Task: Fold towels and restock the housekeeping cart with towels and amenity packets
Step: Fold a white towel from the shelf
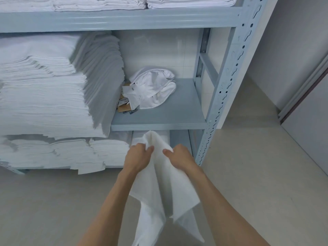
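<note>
- Both hands out in front, low, before a pale blue metal shelving rack (229, 71).
- Left hand (137, 155): fingers curled, pinching the upper edge of a white towel (159, 189); thumb on the near side of the cloth.
- Right hand (179, 155): fingers curled round the same upper edge, thumb pressed on the fabric; just beside the left hand, not touching it.
- Towel unfolded, hanging slack between the forearms; a peak of cloth stands up between the hands, lower corners drape toward the floor (248, 174).
- Middle shelf, left: tall stack of folded white linen (44, 89), overhanging the shelf edge.
- Middle shelf, centre: crumpled white cloth bundle (156, 87), touching some small cardboard and paper items (125, 102) beside the stack.
- Bottom shelf: lower stacks of folded towels (53, 151).
- Top shelf: more folded white linen (99, 3).
</note>
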